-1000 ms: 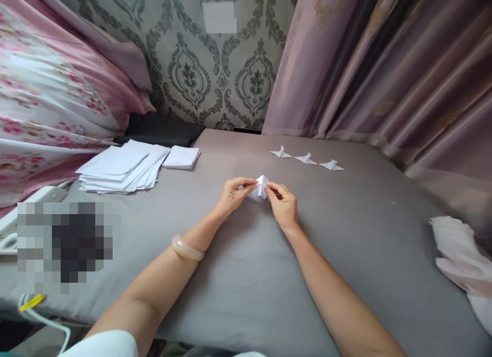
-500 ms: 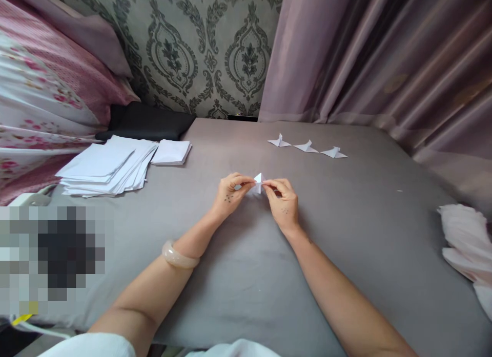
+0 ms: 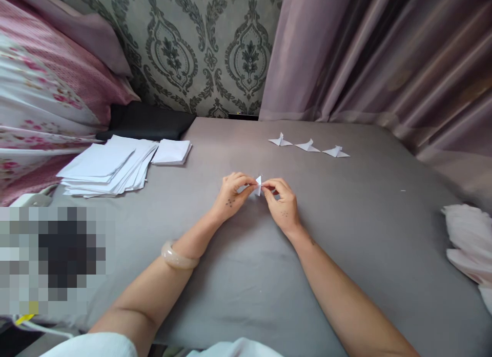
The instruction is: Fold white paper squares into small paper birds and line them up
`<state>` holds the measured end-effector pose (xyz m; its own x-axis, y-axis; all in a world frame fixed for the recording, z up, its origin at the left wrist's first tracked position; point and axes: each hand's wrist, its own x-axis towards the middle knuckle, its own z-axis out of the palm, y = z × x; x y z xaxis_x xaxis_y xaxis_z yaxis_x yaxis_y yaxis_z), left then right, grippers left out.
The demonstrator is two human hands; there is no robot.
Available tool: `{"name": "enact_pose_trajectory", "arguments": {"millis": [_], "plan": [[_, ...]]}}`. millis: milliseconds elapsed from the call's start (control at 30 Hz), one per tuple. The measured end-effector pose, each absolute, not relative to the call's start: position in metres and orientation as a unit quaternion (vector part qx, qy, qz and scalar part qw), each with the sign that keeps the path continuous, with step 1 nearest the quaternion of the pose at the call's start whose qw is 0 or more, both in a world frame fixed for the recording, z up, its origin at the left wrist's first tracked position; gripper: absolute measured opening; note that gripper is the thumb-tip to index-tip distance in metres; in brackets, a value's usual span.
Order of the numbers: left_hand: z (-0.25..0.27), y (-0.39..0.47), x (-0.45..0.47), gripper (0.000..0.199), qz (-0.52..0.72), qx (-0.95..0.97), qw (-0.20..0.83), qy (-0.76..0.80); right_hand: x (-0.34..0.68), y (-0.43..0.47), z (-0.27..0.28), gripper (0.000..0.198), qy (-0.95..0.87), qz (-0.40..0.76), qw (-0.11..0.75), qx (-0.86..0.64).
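Between the fingertips of both hands is a small piece of folded white paper (image 3: 259,185), held just above the grey cloth surface (image 3: 246,295). My left hand (image 3: 235,194) pinches its left side, with thumb and fingers closed. On the right side, my right hand (image 3: 282,201) pinches it the same way. The fingers cover part of the paper, so its full shape is hidden. Farther back, three white folded paper birds lie in a row: a left one (image 3: 281,141), a middle one (image 3: 308,146) and a right one (image 3: 336,151).
At the left lie a large stack of white paper sheets (image 3: 98,165) and a smaller stack (image 3: 171,152). Behind them is a black flat item (image 3: 149,120). A crumpled pale cloth (image 3: 467,231) rests at the right edge. Purple curtains (image 3: 346,55) hang at the back right.
The two hands have drawn slightly closer together, and the folded paper between them looks narrower, as if turned or pressed. Both hands keep their pinch on it.
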<state>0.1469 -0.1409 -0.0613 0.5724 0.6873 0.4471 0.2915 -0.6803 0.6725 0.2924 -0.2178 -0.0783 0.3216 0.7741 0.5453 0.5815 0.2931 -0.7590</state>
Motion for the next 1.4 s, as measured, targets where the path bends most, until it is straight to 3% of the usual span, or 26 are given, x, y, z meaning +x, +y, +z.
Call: {"name": "enact_pose_trajectory", "arguments": {"millis": [633, 1100, 1267, 1400], "plan": [[-0.054, -0.145, 0.145, 0.006, 0.373, 0.836, 0.300, 0.268, 0.292, -0.221, -0.069, 0.011, -0.627, 0.078, 0.521, -0.574], [-0.057, -0.140, 0.144, 0.016, 0.382, 0.672, 0.577, 0.264, 0.295, -0.222, -0.070, 0.009, -0.546, 0.234, 0.588, -0.549], [-0.059, -0.138, 0.145, 0.017, 0.406, 0.616, 0.621, 0.265, 0.290, -0.224, -0.067, 0.016, -0.574, 0.196, 0.565, -0.559], [-0.060, -0.140, 0.146, 0.016, 0.414, 0.630, 0.605, 0.255, 0.286, -0.222, -0.067, 0.009, -0.575, 0.155, 0.583, -0.553]]}}
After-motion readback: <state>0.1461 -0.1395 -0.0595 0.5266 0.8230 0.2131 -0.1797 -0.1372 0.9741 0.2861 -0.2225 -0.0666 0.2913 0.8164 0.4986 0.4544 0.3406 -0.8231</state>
